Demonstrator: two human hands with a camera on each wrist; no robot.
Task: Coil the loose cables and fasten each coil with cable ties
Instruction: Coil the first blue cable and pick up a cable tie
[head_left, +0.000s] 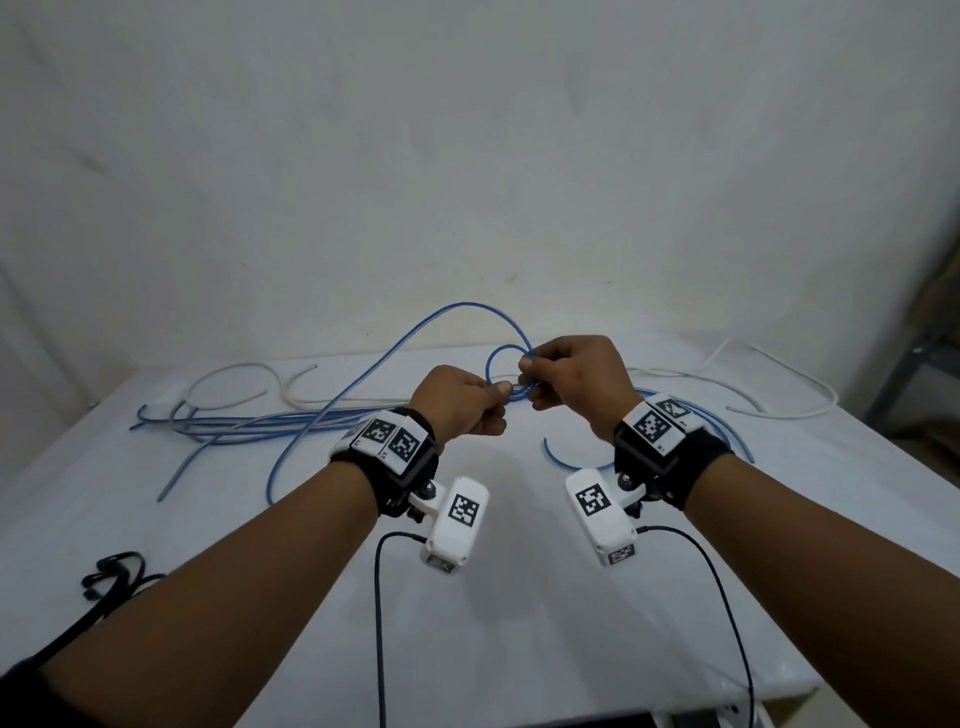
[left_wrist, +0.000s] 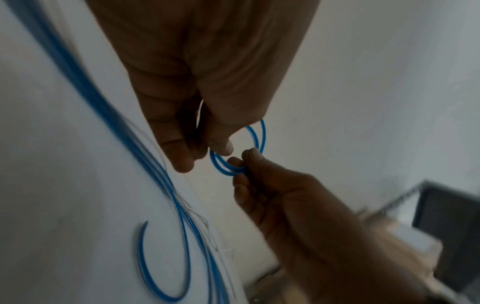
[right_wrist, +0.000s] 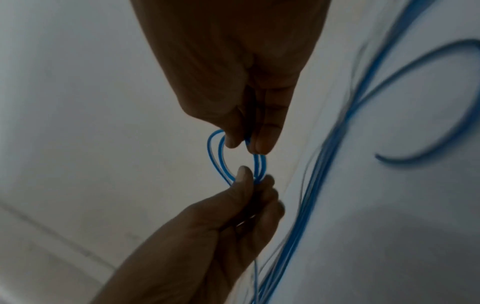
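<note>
Left hand (head_left: 465, 400) and right hand (head_left: 569, 371) raised above table (head_left: 498, 613), fingertips nearly meeting. Both pinch small coil (head_left: 503, 370) of blue cable (head_left: 332, 400): left fingers (right_wrist: 244, 181) grip near side, right fingers (left_wrist: 250, 158) far side. Two loops visible between them. Rest of blue cable trails left and behind hands; white cable (head_left: 769, 410) beyond right hand.

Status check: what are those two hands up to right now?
Left hand and right hand both pinch a small coil of thin blue cable. Rest of blue cable trails loose over the white table. No tie seen.
</note>
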